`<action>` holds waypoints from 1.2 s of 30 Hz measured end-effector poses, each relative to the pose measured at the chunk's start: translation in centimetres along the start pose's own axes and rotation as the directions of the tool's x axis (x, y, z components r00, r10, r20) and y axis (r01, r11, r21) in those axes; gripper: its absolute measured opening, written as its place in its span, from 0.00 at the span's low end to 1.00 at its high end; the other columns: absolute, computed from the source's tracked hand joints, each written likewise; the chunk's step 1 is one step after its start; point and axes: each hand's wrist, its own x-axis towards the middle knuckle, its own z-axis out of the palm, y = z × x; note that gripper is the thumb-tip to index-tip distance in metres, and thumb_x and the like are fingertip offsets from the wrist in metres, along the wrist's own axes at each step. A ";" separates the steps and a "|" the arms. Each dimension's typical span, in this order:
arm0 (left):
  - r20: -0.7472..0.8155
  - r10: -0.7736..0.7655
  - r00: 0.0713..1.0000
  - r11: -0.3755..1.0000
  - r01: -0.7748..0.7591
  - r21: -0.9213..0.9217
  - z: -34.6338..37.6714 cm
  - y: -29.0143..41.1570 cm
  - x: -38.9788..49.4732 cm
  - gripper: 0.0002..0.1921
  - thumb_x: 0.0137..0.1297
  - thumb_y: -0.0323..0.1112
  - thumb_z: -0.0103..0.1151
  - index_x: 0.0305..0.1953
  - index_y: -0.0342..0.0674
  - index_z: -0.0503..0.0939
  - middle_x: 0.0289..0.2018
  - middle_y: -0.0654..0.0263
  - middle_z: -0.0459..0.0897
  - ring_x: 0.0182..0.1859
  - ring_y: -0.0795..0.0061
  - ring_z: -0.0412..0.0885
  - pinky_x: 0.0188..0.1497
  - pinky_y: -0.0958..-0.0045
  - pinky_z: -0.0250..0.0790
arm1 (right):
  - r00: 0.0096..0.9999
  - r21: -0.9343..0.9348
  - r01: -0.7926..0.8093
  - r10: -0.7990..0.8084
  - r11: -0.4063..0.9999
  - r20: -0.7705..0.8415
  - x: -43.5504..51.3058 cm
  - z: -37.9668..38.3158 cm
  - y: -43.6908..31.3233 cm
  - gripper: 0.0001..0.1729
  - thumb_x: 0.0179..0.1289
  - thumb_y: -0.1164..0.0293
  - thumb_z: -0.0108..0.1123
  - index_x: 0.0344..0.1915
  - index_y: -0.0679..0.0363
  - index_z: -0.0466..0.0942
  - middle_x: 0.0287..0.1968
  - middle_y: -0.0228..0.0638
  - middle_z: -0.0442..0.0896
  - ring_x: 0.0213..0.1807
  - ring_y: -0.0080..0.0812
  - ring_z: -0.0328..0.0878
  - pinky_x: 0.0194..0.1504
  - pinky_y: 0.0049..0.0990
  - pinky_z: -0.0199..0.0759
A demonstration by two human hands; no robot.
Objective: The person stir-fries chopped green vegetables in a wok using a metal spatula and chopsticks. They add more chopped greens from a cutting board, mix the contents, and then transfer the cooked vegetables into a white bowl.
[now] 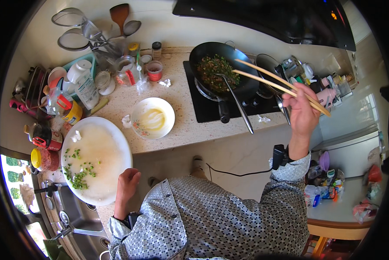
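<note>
My right hand [302, 107] grips a pair of long wooden chopsticks [269, 81], whose spread tips are over the right side of a black wok [246, 81]. Chopped food with green bits [214, 68] lies in the wok, and a metal spatula or ladle [236, 104] rests in it, handle over the near rim. My left hand [127, 183], loosely curled, is at the near right edge of a round white cutting board [116, 146]; whether it touches is unclear. Chopped green onion [79, 180] lies on the board. A white bowl [168, 113] with yellowish liquid residue stands between board and stove.
Jars, a salt-like container [105, 83], sauce bottles [48, 136] and utensils [119, 16] crowd the counter's back and left. A steel sink [80, 211] is at lower left. Right of the wok stand a second pot [266, 63] and several bottles. A range hood [262, 19] overhangs the stove.
</note>
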 end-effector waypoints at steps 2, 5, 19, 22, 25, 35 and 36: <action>-0.006 -0.008 1.000 0.999 0.008 0.042 2.6 1.4 0.7 0.11 0.63 0.32 0.60 0.41 0.30 0.79 0.27 0.62 0.82 0.28 0.78 0.78 0.31 0.76 0.71 | 0.994 0.026 -0.051 0.054 0.998 -0.094 0.0 -5.2 1.9 0.17 0.72 0.73 0.49 0.54 0.74 0.73 0.43 0.51 0.81 0.38 0.40 0.84 0.33 0.29 0.82; -0.014 -0.009 1.000 0.997 0.011 0.082 7.6 3.5 1.8 0.11 0.63 0.32 0.60 0.41 0.30 0.79 0.26 0.62 0.82 0.28 0.79 0.78 0.32 0.76 0.71 | 0.963 0.074 -0.205 0.214 0.976 -0.164 0.1 -12.3 6.2 0.21 0.73 0.70 0.47 0.58 0.75 0.70 0.45 0.52 0.81 0.44 0.46 0.84 0.36 0.32 0.82; -0.088 -0.145 0.985 0.983 0.153 0.096 22.1 9.0 0.7 0.13 0.63 0.34 0.61 0.44 0.30 0.79 0.28 0.60 0.84 0.31 0.77 0.82 0.34 0.76 0.74 | 0.843 0.176 -0.473 0.502 0.863 -0.194 4.2 -20.5 24.4 0.14 0.68 0.67 0.59 0.44 0.69 0.78 0.32 0.43 0.84 0.28 0.32 0.84 0.27 0.26 0.80; -0.109 -0.185 0.977 0.974 0.197 0.112 22.9 9.0 0.6 0.13 0.63 0.34 0.61 0.44 0.29 0.79 0.28 0.59 0.84 0.30 0.77 0.82 0.34 0.76 0.74 | 0.793 0.204 -0.544 0.578 0.814 -0.193 5.0 -20.0 26.1 0.15 0.70 0.65 0.57 0.44 0.68 0.78 0.34 0.44 0.84 0.29 0.34 0.85 0.29 0.27 0.81; -0.135 -0.174 0.975 0.974 0.191 0.120 23.7 9.0 0.9 0.13 0.63 0.34 0.61 0.43 0.29 0.80 0.27 0.59 0.84 0.30 0.77 0.82 0.34 0.75 0.74 | 0.834 0.090 -0.514 0.522 0.853 -0.180 5.5 -19.1 28.0 0.20 0.70 0.60 0.57 0.42 0.70 0.77 0.31 0.42 0.82 0.26 0.30 0.83 0.26 0.24 0.79; -0.174 -0.271 0.947 0.953 0.290 0.091 24.7 8.8 0.1 0.14 0.63 0.34 0.61 0.43 0.28 0.79 0.28 0.59 0.84 0.30 0.75 0.82 0.34 0.75 0.74 | 0.826 -0.001 -0.548 0.541 0.836 -0.155 6.9 -16.0 33.1 0.15 0.70 0.65 0.55 0.41 0.68 0.74 0.29 0.34 0.77 0.25 0.25 0.82 0.22 0.20 0.77; -0.173 -0.263 0.949 0.955 0.281 0.091 24.8 8.7 0.1 0.14 0.63 0.34 0.61 0.43 0.28 0.79 0.28 0.59 0.84 0.30 0.75 0.82 0.34 0.75 0.74 | 0.835 -0.025 -0.538 0.530 0.842 -0.149 7.0 -15.7 33.3 0.14 0.71 0.66 0.55 0.41 0.68 0.74 0.29 0.32 0.78 0.25 0.24 0.82 0.22 0.20 0.77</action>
